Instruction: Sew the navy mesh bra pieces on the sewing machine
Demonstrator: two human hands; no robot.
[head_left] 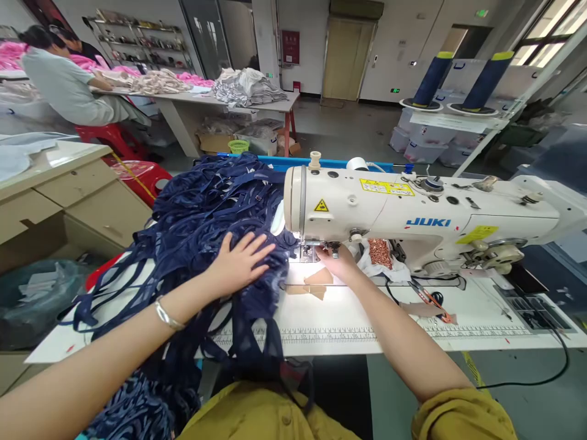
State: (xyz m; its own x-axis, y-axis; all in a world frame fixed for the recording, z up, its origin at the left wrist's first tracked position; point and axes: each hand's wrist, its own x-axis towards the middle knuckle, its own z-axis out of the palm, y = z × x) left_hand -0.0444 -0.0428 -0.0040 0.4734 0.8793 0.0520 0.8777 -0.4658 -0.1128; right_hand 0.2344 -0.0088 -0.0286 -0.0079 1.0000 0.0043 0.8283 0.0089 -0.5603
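Observation:
My left hand (pixel 241 264) lies flat with spread fingers on a big heap of navy strappy fabric pieces (pixel 197 208), left of the needle. The heap spills over the table's front edge. My right hand (pixel 338 264) is under the head of a white sewing machine (pixel 358 201), right beside the presser foot (pixel 308 252). Its fingers look bent together at the foot; what they pinch, if anything, is hidden. Just below that hand, tan scraps (pixel 320 278) lie on the white machine table (pixel 339 311).
Right of the needle are a white cloth with copper-coloured bits (pixel 380 253) and orange-handled snips (pixel 433 299). Two navy thread cones (pixel 428 82) stand behind the machine. A co-worker (pixel 64 85) sits at the far left table. Drawers (pixel 73 189) stand at left.

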